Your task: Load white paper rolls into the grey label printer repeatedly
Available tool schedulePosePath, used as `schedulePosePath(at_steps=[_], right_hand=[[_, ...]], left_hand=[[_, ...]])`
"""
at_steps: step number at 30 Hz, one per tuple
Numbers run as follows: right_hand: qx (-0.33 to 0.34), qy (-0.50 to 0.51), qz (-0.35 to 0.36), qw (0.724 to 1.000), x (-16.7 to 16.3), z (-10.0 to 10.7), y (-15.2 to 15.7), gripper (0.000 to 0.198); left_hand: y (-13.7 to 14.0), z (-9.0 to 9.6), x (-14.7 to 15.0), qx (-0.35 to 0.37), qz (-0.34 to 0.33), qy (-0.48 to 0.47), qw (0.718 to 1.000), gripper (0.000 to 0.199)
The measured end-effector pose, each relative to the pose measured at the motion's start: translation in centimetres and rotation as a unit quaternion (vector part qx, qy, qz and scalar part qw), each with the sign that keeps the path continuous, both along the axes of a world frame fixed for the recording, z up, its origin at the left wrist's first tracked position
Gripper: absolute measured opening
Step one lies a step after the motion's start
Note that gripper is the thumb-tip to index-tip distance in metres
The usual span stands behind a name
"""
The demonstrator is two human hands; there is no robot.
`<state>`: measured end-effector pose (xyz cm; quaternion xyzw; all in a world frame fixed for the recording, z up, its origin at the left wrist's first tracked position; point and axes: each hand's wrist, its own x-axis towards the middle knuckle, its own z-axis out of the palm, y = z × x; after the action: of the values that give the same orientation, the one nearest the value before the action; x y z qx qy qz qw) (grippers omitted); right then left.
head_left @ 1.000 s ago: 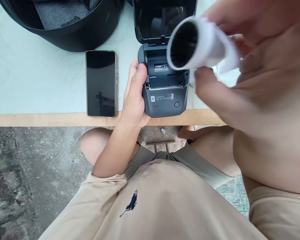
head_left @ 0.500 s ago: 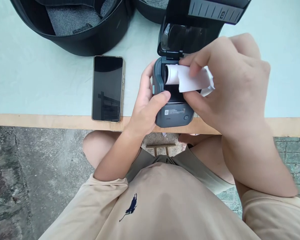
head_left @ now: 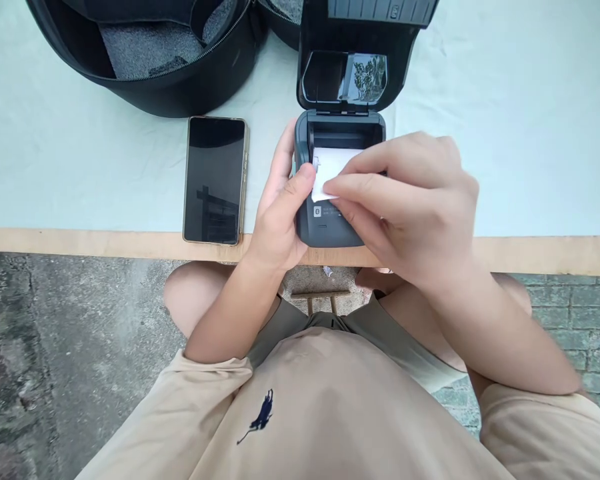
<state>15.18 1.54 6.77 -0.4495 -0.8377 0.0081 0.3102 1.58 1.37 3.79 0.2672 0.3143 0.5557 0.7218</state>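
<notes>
A small dark grey label printer [head_left: 325,230] rests at the table's front edge with its lid [head_left: 355,40] swung up and back. My left hand [head_left: 280,213] wraps round the printer's left side, thumb on the rim by the paper. A white paper roll [head_left: 330,163] lies inside the compartment, its loose end drawn toward the front rim. My right hand [head_left: 415,200] pinches that loose end between thumb and fingertips above the front of the printer. The right side of the roll and of the printer is hidden behind my right hand.
A phone [head_left: 215,180] lies screen up left of the printer. Behind it stands a round black zippered case [head_left: 190,80] holding grey foam, with a second case [head_left: 283,20] beside it. The table's wooden front edge [head_left: 80,241] runs just above my knees.
The paper roll has gone down into the printer's compartment. My right hand has moved left and now holds the paper's end at the front. The printer and lid have shifted slightly left.
</notes>
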Motion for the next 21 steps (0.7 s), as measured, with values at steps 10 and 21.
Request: schedulePosePath(at_steps=[10, 21], right_hand=[[0.031, 0.092, 0.018, 0.995, 0.6, -1.3, -1.4, 0.020], [-0.101, 0.128, -0.015, 0.987, 1.3, -1.5, -1.5, 0.031]], left_hand=[[-0.4, 1.0, 1.0, 0.005, 0.061, 0.057, 0.997, 0.048], [-0.1, -0.8, -0.9, 0.047, -0.026, 0.062, 0.997, 0.063]])
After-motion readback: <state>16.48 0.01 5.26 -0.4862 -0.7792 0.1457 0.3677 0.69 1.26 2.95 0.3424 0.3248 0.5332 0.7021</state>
